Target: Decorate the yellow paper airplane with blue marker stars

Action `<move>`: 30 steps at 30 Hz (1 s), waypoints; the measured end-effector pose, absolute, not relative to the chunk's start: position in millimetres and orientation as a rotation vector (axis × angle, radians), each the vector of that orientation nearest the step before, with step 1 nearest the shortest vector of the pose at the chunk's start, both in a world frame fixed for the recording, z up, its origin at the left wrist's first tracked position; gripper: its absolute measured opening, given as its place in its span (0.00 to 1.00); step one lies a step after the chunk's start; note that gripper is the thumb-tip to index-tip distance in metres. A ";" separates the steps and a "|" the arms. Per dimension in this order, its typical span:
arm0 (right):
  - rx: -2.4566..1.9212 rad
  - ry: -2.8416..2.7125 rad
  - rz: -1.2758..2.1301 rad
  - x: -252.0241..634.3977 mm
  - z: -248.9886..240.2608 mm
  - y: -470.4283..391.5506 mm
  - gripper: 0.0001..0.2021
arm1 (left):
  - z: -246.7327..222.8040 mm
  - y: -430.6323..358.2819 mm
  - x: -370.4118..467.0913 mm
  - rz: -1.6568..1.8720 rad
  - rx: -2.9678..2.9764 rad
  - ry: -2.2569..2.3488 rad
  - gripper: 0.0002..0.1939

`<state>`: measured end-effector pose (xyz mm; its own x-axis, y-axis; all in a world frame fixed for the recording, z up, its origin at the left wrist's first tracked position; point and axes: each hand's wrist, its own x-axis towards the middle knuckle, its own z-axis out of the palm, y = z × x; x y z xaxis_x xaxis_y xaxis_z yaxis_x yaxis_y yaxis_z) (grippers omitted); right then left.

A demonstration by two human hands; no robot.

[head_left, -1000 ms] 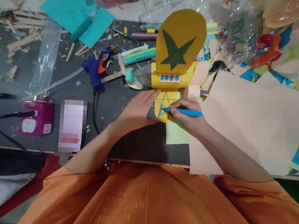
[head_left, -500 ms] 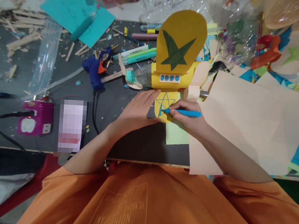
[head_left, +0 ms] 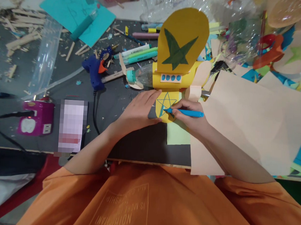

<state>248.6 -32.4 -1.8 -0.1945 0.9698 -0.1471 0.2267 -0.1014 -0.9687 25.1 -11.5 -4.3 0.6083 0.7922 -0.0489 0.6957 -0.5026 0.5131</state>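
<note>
A blue marker [head_left: 191,113] is pinched in my right hand [head_left: 188,109], its tip on the lower yellow paper wing [head_left: 167,96]. A five-pointed star is outlined in blue there, with part of one arm coloured in. My left hand [head_left: 143,107] lies at the wing's left edge, thumb and fingers spread apart. The wing belongs to a plane model made from a plastic bottle wrapped in yellow paper [head_left: 156,80]. On the model's upper wing [head_left: 184,19] is a dark green star. A paper propeller [head_left: 123,65] sits at the teal cap [head_left: 131,76].
Left of the model lie a blue glue gun [head_left: 95,71], a magenta power adapter [head_left: 35,119] and a phone [head_left: 73,121] with a blurred screen. Several markers [head_left: 133,52] lie behind. Large cream paper sheets [head_left: 246,121] cover the right side. Wood scraps [head_left: 24,40] are strewn far left.
My right hand and the marker have shifted very slightly to the right over the star. My left hand stays where it was.
</note>
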 end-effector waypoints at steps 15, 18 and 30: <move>-1.341 -1.456 1.486 246.8 1.0 -31.9 0.11 | -6.2 -11.1 24.9 0.280 2.352 1.173 0.42; -1.333 -1.479 1.505 246.8 0.2 -32.2 0.11 | -6.0 -10.9 24.8 0.266 2.350 1.167 0.43; -1.336 -1.426 1.368 247.5 -2.3 -31.6 0.10 | -2.8 -10.8 25.9 0.249 2.346 1.167 0.43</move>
